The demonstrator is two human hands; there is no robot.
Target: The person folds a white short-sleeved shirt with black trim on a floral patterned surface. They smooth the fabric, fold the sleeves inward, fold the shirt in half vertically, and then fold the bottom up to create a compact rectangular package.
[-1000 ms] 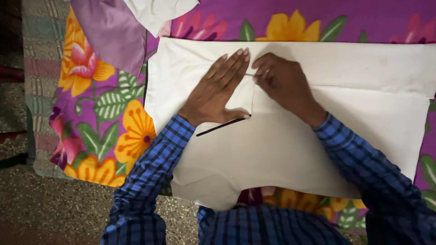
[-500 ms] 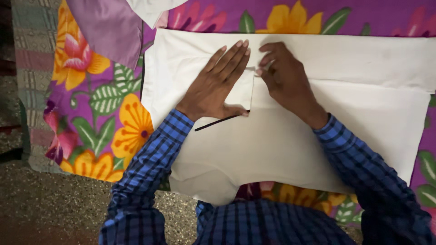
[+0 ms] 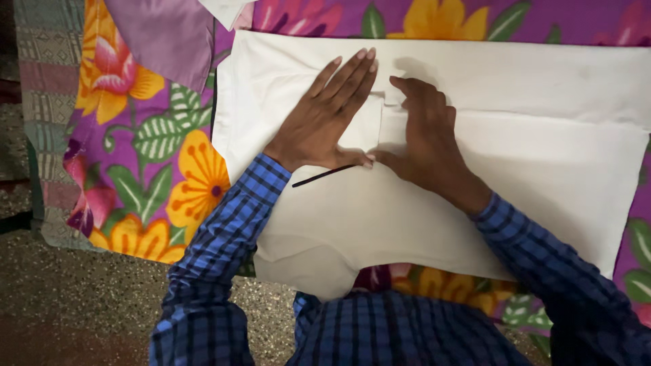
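Floral bedsheet (image 3: pixel 156 169): purple ground, yellow and pink flowers, green leaves; the landmark.
Lilac cloth (image 3: pixel 163 37): lying on the bedsheet's upper left part, plain and smooth.
Striped woven mat (image 3: pixel 44 61): just beyond the bedsheet's left edge, faded green and pink bands.
Speckled stone floor (image 3: pixel 81 305): below the bedsheet's lower left edge.

Lighting is soft and pretty even, kind of indoor daylight, a bit dim overall. The white cloth (image 3: pixel 515 163) is the brightest thing but it doesn't blow out, no glare anywhere. The right hand (image 3: pixel 424 135) throws a faint shadow up and to its left onto the cloth, so the light seems to come from lower right. The floor (image 3: pixel 81 305) at bottom left sinks darker. The picture is slightly soft with mild compression smear; the blue checked sleeves (image 3: pixel 224 251) near the bottom edge look a little blurry.
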